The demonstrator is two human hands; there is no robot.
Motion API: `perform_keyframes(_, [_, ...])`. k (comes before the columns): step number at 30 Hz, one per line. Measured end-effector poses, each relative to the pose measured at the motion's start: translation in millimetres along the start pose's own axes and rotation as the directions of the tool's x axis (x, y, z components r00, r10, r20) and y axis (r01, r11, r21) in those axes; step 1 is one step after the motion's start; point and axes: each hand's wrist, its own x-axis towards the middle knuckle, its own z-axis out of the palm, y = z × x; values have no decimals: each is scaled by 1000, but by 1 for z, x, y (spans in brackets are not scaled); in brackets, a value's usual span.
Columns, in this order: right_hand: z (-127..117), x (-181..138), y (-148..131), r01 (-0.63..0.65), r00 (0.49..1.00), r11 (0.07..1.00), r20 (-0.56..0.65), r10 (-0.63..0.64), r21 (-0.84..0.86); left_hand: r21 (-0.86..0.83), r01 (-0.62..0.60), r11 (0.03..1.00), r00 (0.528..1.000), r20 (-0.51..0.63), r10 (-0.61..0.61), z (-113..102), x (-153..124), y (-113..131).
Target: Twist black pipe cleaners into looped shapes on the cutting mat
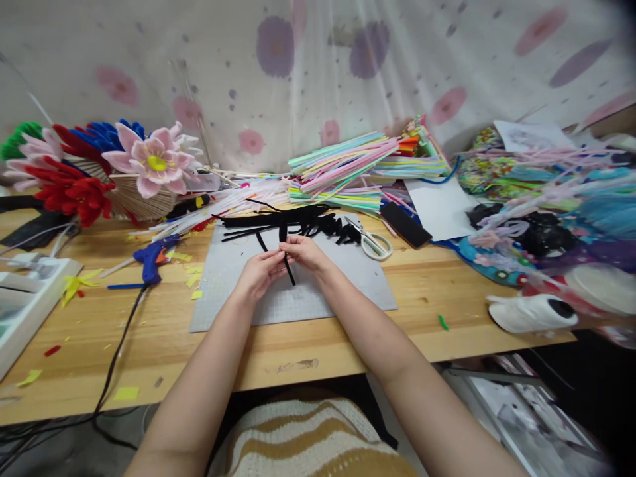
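My left hand (261, 271) and my right hand (304, 253) meet above a grey cutting mat (228, 308). Both are closed around black pipe cleaners (290, 273), whose ends stick out above and below the fingers. The upper part forms a narrow black loop or leaf shape; one strand leans out to the left. Behind the hands, a bundle of loose black pipe cleaners (243, 220) lies across the mat's far edge. Bent black pieces (342, 229) sit at its right end, beside scissors (375, 246) with pale handles.
A blue glue gun (153, 258) with a trailing cord lies left. Pipe-cleaner flowers (154, 162) stand behind it. Pastel pipe cleaners (348, 162) are heaped at the back. A dark phone (405, 224), white paper (440, 207) and a white thread spool (531, 313) are on the right.
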Motion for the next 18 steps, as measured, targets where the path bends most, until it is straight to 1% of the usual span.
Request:
perform_keyframes(2, [1, -1, -2, -18, 1000, 1000, 17, 18, 20, -39, 38, 999, 999, 38, -36, -3, 0, 0])
perform_keyframes(4, [1, -1, -4, -39, 998, 999, 44, 38, 27, -54, 46, 997, 998, 56, -43, -5, 1, -2])
perform_keyframes(7, [-1, 0, -5, -88, 992, 996, 93, 86, 17, -78, 41, 996, 998, 55, -37, -5, 2, -5])
perform_keyframes(10, [-2, 1, -5, -118, 987, 993, 104, 119, -16, -124, 21, 992, 999, 42, -16, -3, 2, -4])
perform_keyframes(13, [-4, -3, -6, -47, 995, 994, 86, 56, -102, -125, -3, 992, 1000, -7, 3, -3, 1, -1])
perform_keyframes(15, [-7, -6, -9, 39, 993, 976, 121, -13, -213, -103, -13, 995, 999, -36, 10, -5, 1, 2])
perform_keyframes(18, [-11, -10, -15, 134, 979, 889, 195, -51, -438, -47, -49, 998, 994, -102, 44, -9, 1, 4])
